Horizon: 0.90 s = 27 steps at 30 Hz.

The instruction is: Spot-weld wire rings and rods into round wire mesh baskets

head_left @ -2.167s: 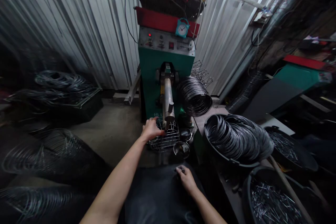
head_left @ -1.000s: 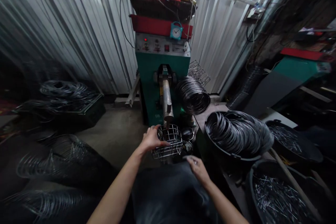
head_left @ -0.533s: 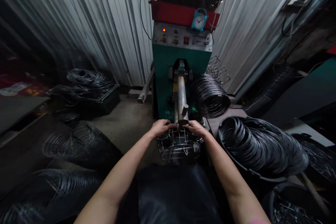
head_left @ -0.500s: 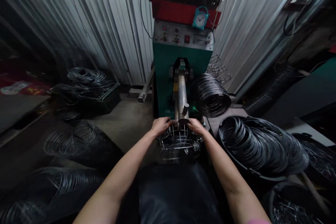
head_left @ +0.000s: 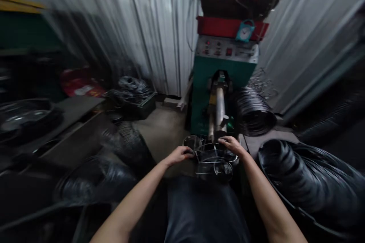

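Observation:
A shiny wire frame (head_left: 211,162), with rings and cross wires, sits low in front of a green spot-welding machine (head_left: 199,83). My left hand (head_left: 180,155) has its fingers closed at the left edge of this frame. At the upper right, just under the tip of the machine's round metal arm (head_left: 220,106), my right hand (head_left: 231,144) pinches the frame's wire. Motion blur and dim light hide the exact contact of the fingertips. Part of the frame lies in shadow above my dark apron (head_left: 202,212).
Wire coils (head_left: 255,112) stand right of the machine, with a large tub of wire rings (head_left: 308,182) nearer me. At left are a bin of wire parts (head_left: 135,95), more coils and a bench (head_left: 80,108). A teal clock (head_left: 244,32) hangs on the machine.
The view has swung left, so the machine appears farther right. My left hand has moved lower and away from the metal arm's tip; my right hand stays close to it.

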Tool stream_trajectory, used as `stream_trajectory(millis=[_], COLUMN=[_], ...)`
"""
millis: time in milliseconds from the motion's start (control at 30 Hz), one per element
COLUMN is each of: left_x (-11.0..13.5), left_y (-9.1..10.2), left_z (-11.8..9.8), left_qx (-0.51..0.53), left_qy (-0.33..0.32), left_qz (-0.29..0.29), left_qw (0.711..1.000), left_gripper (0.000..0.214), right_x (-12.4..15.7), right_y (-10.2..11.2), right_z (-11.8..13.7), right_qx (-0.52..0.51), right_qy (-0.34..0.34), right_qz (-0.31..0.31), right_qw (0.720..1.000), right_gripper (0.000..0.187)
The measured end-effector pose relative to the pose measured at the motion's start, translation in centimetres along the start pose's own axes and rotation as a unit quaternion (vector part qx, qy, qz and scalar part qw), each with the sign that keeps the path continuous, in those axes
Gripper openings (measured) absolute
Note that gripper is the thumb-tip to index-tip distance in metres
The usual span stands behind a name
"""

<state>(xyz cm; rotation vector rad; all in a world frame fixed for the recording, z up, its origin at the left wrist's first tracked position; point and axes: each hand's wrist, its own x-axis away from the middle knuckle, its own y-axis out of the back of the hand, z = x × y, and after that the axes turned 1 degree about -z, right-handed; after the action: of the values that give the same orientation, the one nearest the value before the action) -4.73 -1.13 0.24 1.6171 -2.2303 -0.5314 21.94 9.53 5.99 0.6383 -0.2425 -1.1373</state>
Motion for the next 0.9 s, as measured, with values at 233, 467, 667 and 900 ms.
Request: stream_trajectory(millis=[233,467,667,900], left_x=[8.4,15.3,16.4,14.4], left_y=[1.9,14.0,23.5,22.0], left_z=[-4.5,-4.3,0.3,10.0], left_qx=[-0.089,-0.330,-0.465,-0.474], left_qy=[-0.088,0.098,0.236,0.280], left_qz=[0.074,-0.059,-0.234,-0.238], left_qw=[0.989,0.937,0.821,0.800], left_gripper=[0.016,0.016,0.024,0.028], right_x=[2.0,5.5,7.3,8.6], right_y=[-0.7,-4.2,-5.0,-5.1], right_z=[0.3,2.1,3.1,4.0], right_qx=[-0.006,0.012,0.042,0.024], right_qy=[0.011,0.002,0.011,-0.015], right_qz=[0.129,0.145,0.133,0.068], right_qw=[0.992,0.989,0.990,0.997], right_gripper=[0.046,0.054,0.054,0.047])
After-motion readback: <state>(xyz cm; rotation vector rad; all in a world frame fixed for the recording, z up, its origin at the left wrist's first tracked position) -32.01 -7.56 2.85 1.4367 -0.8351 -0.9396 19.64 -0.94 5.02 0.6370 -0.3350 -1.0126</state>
